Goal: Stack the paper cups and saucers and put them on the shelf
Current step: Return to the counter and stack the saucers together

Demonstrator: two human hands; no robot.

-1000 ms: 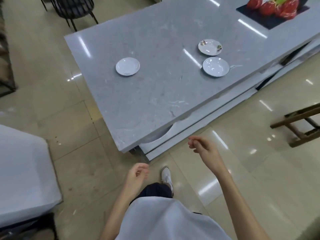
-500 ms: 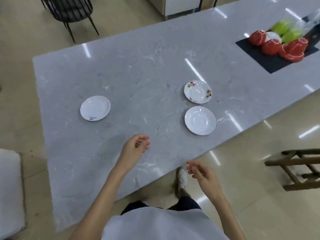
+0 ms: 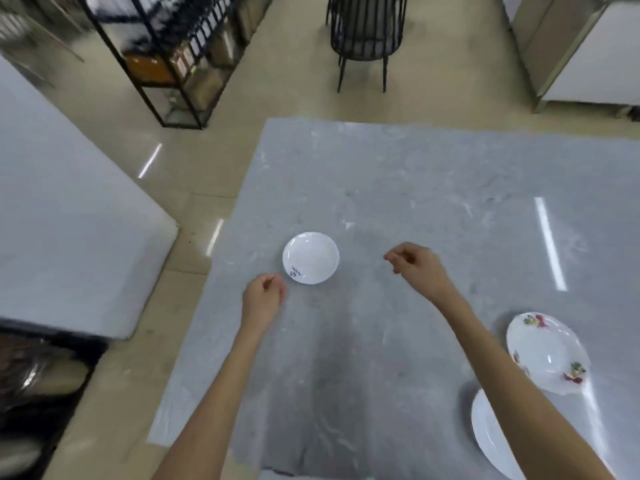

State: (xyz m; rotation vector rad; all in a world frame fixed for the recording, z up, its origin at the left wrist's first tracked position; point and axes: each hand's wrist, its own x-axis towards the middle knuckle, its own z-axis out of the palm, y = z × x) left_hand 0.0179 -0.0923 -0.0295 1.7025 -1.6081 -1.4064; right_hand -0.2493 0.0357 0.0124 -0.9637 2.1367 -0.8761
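A small white saucer (image 3: pixel 310 257) with a dark mark on its near rim lies on the grey marble table (image 3: pixel 433 188). My left hand (image 3: pixel 262 299) hovers just left of and below it, fingers loosely curled, holding nothing. My right hand (image 3: pixel 414 263) hangs to the saucer's right, fingers curled, also holding nothing. At the right edge lies a flowered saucer (image 3: pixel 547 353), and a plain white saucer (image 3: pixel 491 441) sits below it, partly hidden by my right forearm. A black metal shelf (image 3: pixel 162 60) stands on the floor at the back left. No paper cups are in sight.
A black wire chair (image 3: pixel 363 32) stands beyond the table's far edge. A white counter (image 3: pixel 69 216) fills the left side, with a strip of tiled floor between it and the table. White cabinets (image 3: pixel 588 53) stand at the back right.
The view swung left and closer over the table. Both hands moved forward over the tabletop and now flank the small white saucer. The red and green cups left the view.
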